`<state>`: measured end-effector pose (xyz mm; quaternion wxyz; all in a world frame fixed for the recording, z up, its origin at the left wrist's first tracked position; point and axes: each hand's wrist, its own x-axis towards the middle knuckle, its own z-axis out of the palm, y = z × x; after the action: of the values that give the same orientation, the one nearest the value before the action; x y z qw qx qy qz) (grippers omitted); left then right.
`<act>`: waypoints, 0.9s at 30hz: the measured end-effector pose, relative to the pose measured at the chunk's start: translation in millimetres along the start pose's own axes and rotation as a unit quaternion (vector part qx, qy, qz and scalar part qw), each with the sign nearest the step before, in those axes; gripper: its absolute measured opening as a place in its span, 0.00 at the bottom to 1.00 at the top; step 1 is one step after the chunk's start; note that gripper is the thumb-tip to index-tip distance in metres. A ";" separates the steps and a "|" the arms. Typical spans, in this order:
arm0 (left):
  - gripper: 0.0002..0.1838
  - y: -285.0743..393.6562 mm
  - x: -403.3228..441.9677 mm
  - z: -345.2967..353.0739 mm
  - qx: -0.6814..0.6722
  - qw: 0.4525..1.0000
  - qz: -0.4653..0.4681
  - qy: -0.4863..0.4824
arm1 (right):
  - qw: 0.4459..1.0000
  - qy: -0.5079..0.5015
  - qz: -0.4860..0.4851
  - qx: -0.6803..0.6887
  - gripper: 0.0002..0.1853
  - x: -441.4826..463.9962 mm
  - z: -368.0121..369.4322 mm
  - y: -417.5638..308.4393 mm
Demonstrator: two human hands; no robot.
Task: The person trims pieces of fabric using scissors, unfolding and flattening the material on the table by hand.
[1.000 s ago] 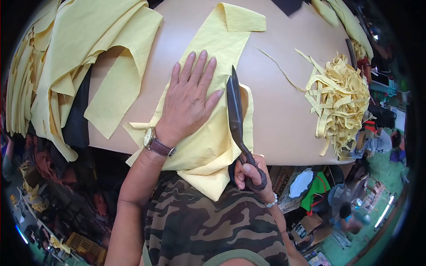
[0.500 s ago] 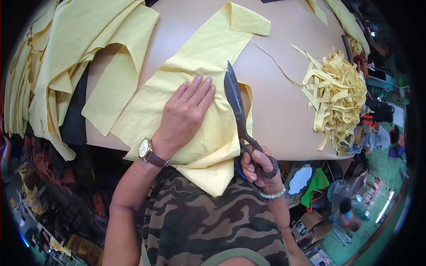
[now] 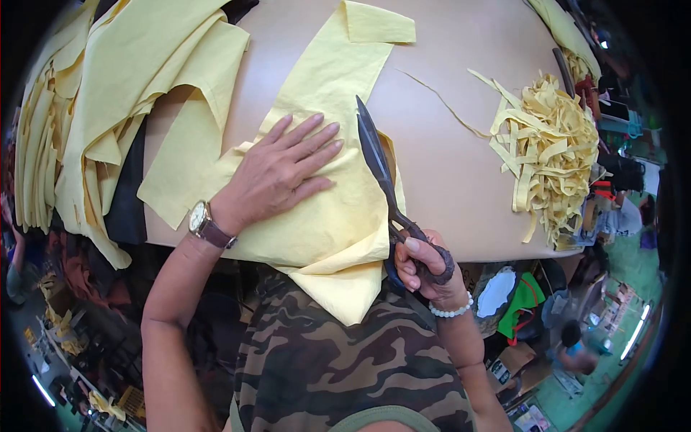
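Observation:
My left hand [image 3: 291, 169] lies flat with fingers spread on a piece of yellow fabric [image 3: 327, 79]. The far end of the fabric is folded over, and its near corner hangs past the table edge onto my lap. In my right hand [image 3: 425, 270] I hold large dark scissors [image 3: 381, 165] by the wrapped handles. Their blades point away from me and lie along the fabric's right edge, looking nearly closed. Part of the lower handle is hidden behind my fingers.
Larger yellow fabric pieces [image 3: 137, 79] are draped in layers at the left of the table [image 3: 446, 173]. A heap of yellow strips [image 3: 554, 151] sits at the right edge, one thin strip trailing from it. Another person [image 3: 572, 349] is far off at the lower right.
My left hand has slid left across the fabric and its fingers have spread. The fabric's far end has shifted left and away. The scissors have moved slightly left with the blades still nearly together.

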<state>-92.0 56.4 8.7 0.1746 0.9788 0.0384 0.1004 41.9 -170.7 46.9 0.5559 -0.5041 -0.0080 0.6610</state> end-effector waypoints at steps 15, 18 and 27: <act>0.20 53.5 -2.0 16.9 -0.076 0.978 -0.158 0.110 | 0.998 -0.020 -0.002 -0.052 0.22 -17.4 -6.9 27.6; 0.20 58.8 -0.2 19.5 -0.059 0.979 -0.160 0.112 | 0.998 -0.008 -0.008 -0.067 0.23 -14.9 -3.3 32.4; 0.18 56.5 -5.6 12.5 -0.076 0.978 -0.164 0.100 | 0.995 0.008 -0.021 -0.093 0.24 -20.4 -4.2 30.1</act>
<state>-92.6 -1.2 15.9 0.2578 0.9280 0.2080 0.1708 20.3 -199.7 41.1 0.5203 -0.5588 -0.0752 0.6414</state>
